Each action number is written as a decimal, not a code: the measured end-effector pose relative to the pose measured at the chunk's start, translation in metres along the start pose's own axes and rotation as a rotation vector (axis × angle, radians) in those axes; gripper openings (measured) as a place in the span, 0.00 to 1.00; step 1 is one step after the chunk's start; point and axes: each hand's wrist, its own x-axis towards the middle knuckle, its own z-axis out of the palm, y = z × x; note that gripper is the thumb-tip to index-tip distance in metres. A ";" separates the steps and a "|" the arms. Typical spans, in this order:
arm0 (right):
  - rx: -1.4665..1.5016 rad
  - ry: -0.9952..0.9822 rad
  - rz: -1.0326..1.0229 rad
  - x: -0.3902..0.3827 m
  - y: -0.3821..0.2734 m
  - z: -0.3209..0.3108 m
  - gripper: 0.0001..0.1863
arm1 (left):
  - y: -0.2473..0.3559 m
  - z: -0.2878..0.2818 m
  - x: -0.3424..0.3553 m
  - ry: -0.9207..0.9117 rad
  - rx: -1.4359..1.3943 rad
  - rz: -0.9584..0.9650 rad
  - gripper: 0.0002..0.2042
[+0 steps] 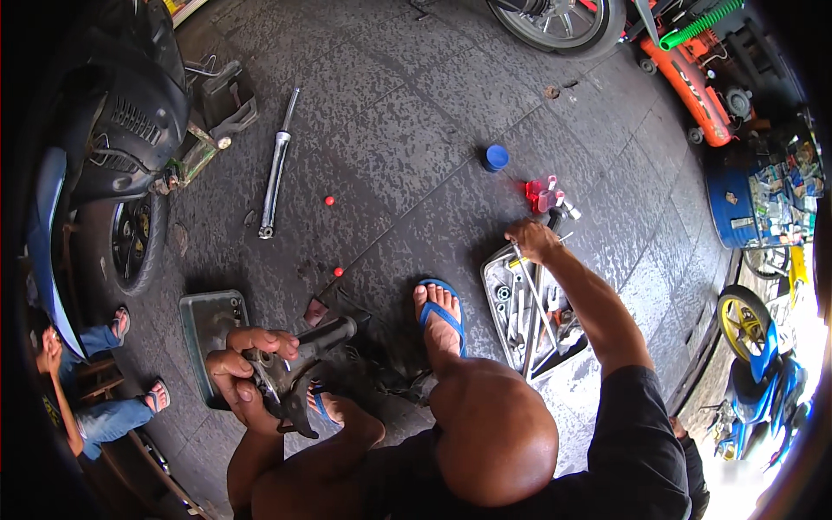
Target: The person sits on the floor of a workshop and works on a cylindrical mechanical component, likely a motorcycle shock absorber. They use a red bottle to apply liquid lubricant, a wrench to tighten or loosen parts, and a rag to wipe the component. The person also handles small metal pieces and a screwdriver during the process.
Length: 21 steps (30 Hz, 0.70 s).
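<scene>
My left hand [249, 368] grips a grimy metal fork part [277, 381] with a dark tube [331, 334], low at centre-left, beside a grey-green tray [195, 334]. At the right, my right hand [537, 243] has its fingers closed at the upper end of a tool tray [500, 334] holding wrenches and long rods; what it grips is too small to make out. Just past that hand lie red plastic pieces [542, 195] and a blue cap [497, 158]. A silver fork tube [276, 186] and two small red balls [329, 200] lie on the floor.
A scooter [130, 130] and a seated person [113, 416] are at the left. A motorcycle wheel [563, 22], orange compressor [693, 91] and blue drum [728, 208] edge the back and right. A blue motorbike [754, 390] stands at the right; a person's arm [689, 451] is behind me.
</scene>
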 end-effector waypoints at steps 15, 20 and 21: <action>0.453 0.418 -0.013 0.009 -0.071 -0.086 0.11 | -0.001 0.005 0.000 -0.030 0.044 0.046 0.16; 0.961 0.533 -0.126 -0.030 -0.181 -0.205 0.10 | -0.019 0.018 0.011 -0.149 -0.085 0.072 0.22; 1.179 0.544 -0.226 -0.041 -0.216 -0.230 0.11 | -0.019 0.018 0.005 -0.163 -0.128 0.059 0.22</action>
